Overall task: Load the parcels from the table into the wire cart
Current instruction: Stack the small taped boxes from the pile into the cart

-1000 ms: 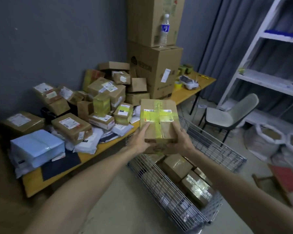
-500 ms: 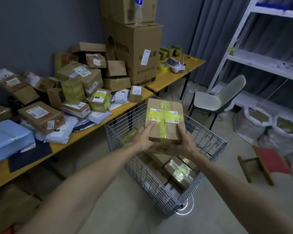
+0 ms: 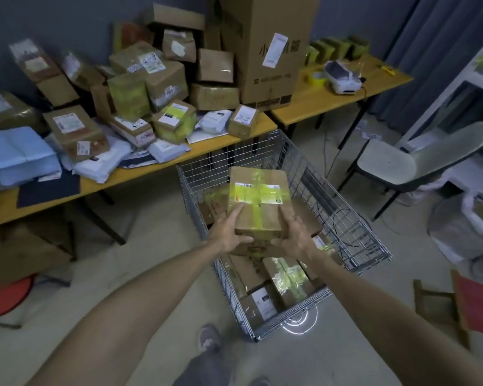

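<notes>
1. The bench [image 3: 101, 188] spans ten to one o'clock from the person. It carries the parcels not yet loaded: brown cartons stacked against the wall, with white mailer bags [image 3: 168, 147] and a blue padded pack [image 3: 20, 154] along the front edge. By that pile, I judge most of the task is still ahead.
2. The wire cart [image 3: 343, 215] stands at twelve o'clock with its far end just beside the bench edge, probably parked there to keep each carry short. Several brown parcels lie flat in its near half, including a glossy taped box [image 3: 287, 280] and a white-labelled box [image 3: 262, 299] toward the six o'clock end. Bare mesh shows only toward the cart's two o'clock corner.
3. A tall carton [image 3: 265, 51] stands upright at the back of the bench, at twelve to one o'clock, with a white slip on its face.
4. The yellow-taped parcel [image 3: 258, 201], the one in hand, is over the middle of the cart. It is level with its label up, which suits laying it flat on the layer below. I cannot tell whether it already rests on that layer.
5. The left hand [image 3: 229, 235] holds the parcel's near corner at seven o'clock, and the right hand [image 3: 293, 235] holds the one at five o'clock. On each, the fingers [image 3: 239, 211] lie spread on the top face and clamp the near edge against the palm.
</notes>
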